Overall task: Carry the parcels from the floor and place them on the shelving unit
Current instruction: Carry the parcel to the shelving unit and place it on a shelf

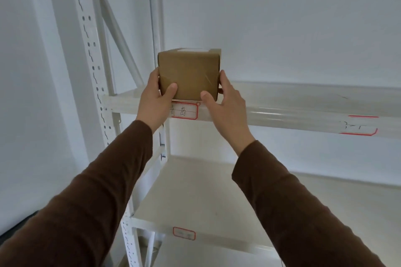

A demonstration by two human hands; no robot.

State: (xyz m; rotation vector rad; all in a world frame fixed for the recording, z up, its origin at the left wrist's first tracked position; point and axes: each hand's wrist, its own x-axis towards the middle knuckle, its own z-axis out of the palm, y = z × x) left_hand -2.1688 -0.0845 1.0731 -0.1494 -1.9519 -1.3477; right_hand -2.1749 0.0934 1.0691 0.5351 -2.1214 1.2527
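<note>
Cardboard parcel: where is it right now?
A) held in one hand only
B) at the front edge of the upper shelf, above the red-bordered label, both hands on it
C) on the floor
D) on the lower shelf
B: the cardboard parcel sits at the upper shelf edge above the red-bordered label, left hand and right hand on its sides.

White shelving unit; brown parcel on upper shelf's front-left edge; lower shelf bare.

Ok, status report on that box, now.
Left hand and right hand gripping cardboard box by its sides. Box at upper shelf front edge, above label. Shelf beside it bare.
</note>
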